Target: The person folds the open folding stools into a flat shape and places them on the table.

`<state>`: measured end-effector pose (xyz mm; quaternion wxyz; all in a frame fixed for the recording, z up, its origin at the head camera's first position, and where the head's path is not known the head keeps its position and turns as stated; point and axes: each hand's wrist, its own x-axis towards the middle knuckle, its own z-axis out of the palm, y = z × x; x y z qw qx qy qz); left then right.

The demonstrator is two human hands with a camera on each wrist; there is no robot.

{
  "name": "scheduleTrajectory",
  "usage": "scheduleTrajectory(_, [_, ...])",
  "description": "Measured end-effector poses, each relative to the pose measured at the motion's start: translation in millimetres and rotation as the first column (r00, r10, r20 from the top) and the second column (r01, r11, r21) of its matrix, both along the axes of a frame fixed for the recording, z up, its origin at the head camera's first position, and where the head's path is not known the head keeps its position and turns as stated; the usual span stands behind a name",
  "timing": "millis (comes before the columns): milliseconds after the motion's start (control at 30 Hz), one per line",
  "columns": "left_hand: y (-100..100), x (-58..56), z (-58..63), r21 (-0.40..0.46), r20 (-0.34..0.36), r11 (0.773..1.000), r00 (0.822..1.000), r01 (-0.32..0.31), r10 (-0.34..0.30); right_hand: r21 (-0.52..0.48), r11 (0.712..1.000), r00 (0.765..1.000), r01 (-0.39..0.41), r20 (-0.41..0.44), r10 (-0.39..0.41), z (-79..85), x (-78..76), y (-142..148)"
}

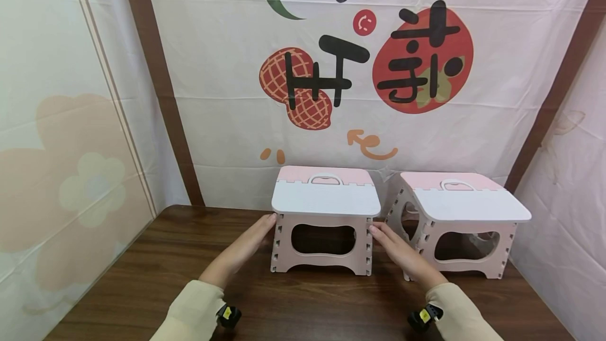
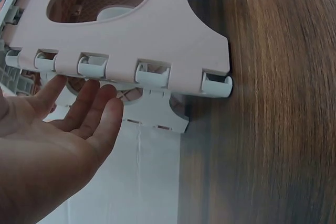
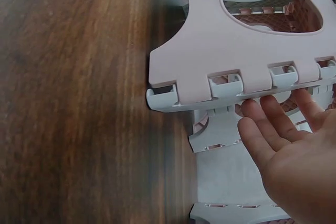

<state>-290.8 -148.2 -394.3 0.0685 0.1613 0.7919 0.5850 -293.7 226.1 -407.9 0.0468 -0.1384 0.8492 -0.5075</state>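
A pink and white folding stool (image 1: 324,209) stands unfolded on the dark wooden table (image 1: 199,257), centre back. My left hand (image 1: 255,238) lies flat against its left side, fingers straight, fingertips (image 2: 102,95) at the hinged edge of the side panel (image 2: 131,30). My right hand (image 1: 390,243) mirrors it on the right side, straight fingers (image 3: 265,116) touching the hinged edge of the side panel (image 3: 241,51). Neither hand curls round anything. A second, identical stool (image 1: 461,222) stands to the right, close beside my right hand.
A printed cloth backdrop (image 1: 331,67) hangs right behind the stools. Cloth walls close in the left (image 1: 61,146) and right (image 1: 568,199) sides. Bare tabletop (image 1: 307,304) lies in front of the stools.
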Motion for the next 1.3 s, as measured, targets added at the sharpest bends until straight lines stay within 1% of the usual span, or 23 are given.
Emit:
scheduleTrajectory(100, [0, 0.4, -0.4, -0.017, 0.010, 1.000, 1.000, -0.001, 0.001, -0.009, 1.000, 1.000, 0.004, 0.006, -0.004, -2.4, -0.7, 0])
scheduleTrajectory(200, [1, 0.1, -1.8, -0.063, -0.005, 0.998, 1.000, -0.016, 0.016, 0.007, 1.000, 1.000, 0.018, -0.001, -0.018, -5.0, -1.0, -1])
scheduleTrajectory(267, [2, 0.3, -3.7, -0.113, -0.032, 0.993, 0.999, -0.034, 0.031, 0.005, 1.000, 1.000, 0.018, -0.003, -0.018, -6.9, -1.4, -1])
scheduleTrajectory(367, [4, 0.3, -7.5, -0.175, -0.088, 0.983, 0.995, -0.052, 0.037, 0.004, 1.000, 1.000, 0.020, -0.011, -0.020, -10.0, -2.4, -2])
scheduleTrajectory(533, [5, 0.2, -11.9, -0.220, -0.158, 0.972, 0.987, -0.077, 0.042, 0.002, 0.999, 0.999, 0.036, -0.027, -0.036, -13.7, -2.8, -4])
scheduleTrajectory(633, [5, 0.6, -13.4, -0.260, -0.186, 0.960, 0.981, -0.101, 0.052, 0.013, 0.999, 0.999, 0.041, -0.032, -0.040, -15.9, -3.3, -4])
scheduleTrajectory(767, [5, 1.6, -15.8, -0.313, -0.204, 0.941, 0.977, -0.125, 0.062, 0.006, 0.999, 0.998, 0.042, -0.038, -0.042, -19.1, -3.8, -4])
scheduleTrajectory(900, [5, 3.0, -18.0, -0.335, -0.219, 0.932, 0.973, -0.140, 0.068, -0.013, 0.999, 0.998, 0.036, -0.047, -0.037, -22.1, -3.8, -5])
scheduleTrajectory(1033, [6, 3.8, -19.4, -0.337, -0.229, 0.927, 0.969, -0.167, 0.091, -0.022, 0.999, 0.998, 0.041, -0.052, -0.042, -24.7, -4.3, -6])
scheduleTrajectory(1167, [9, 3.5, -20.4, -0.347, -0.232, 0.917, 0.965, -0.196, 0.119, -0.031, 0.998, 0.996, 0.060, -0.060, -0.061, -26.3, -4.9, -8])
scheduleTrajectory(1300, [12, 3.1, -21.1, -0.360, -0.249, 0.906, 0.959, -0.222, 0.136, -0.002, 0.996, 0.991, 0.092, -0.096, -0.092, -27.4, -5.1, -11])
